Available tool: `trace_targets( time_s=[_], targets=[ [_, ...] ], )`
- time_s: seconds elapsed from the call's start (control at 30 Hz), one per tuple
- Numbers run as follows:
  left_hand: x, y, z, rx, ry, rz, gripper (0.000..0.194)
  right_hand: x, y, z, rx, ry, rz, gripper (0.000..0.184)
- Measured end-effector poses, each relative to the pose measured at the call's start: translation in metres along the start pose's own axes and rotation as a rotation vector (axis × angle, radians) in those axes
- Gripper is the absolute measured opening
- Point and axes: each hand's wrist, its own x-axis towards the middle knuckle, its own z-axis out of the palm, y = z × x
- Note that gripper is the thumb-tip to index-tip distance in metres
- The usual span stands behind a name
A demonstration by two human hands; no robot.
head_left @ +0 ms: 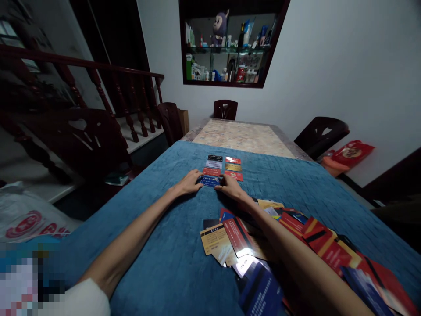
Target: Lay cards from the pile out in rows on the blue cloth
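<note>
A blue card (210, 181) lies flat on the blue cloth at the near end of a column of cards. My left hand (190, 182) grips its left edge between thumb and fingers, and my right hand (230, 186) grips its right edge. Beyond it in the same column are a red card (212, 172), a silvery card (213, 164) and a black card (215, 158). A second column to the right has a near red card (234, 176), a gold card (233, 167) and a far red card (233, 160).
A loose pile of mixed cards (237, 237) spreads beneath and beside my right forearm. The blue cloth (158, 245) covers the near part of the patterned table (243, 134). Chairs (225, 109) stand around it. A white plastic bag (29, 215) is at the left.
</note>
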Motion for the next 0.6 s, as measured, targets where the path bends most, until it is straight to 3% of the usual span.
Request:
trace_targets(
  time_s=[0.17,0.27,0.43,0.6],
  targets=[
    [-0.006,0.010,-0.005,-0.033,0.032,-0.038,0.037,-0.015,-0.006,-0.021,0.023,0.016,-0.078,0.045],
    [-0.012,0.029,-0.011,-0.012,0.072,-0.035,0.030,-0.029,-0.011,-0.036,0.023,0.015,-0.148,0.035],
    [-0.044,0.094,-0.018,0.019,0.084,0.171,0.021,-0.063,-0.018,-0.057,-0.009,-0.023,-0.264,0.025],
    [-0.083,0.152,-0.005,0.023,0.022,0.355,0.021,-0.103,-0.024,-0.069,-0.086,-0.142,-0.379,0.029]
  ],
)
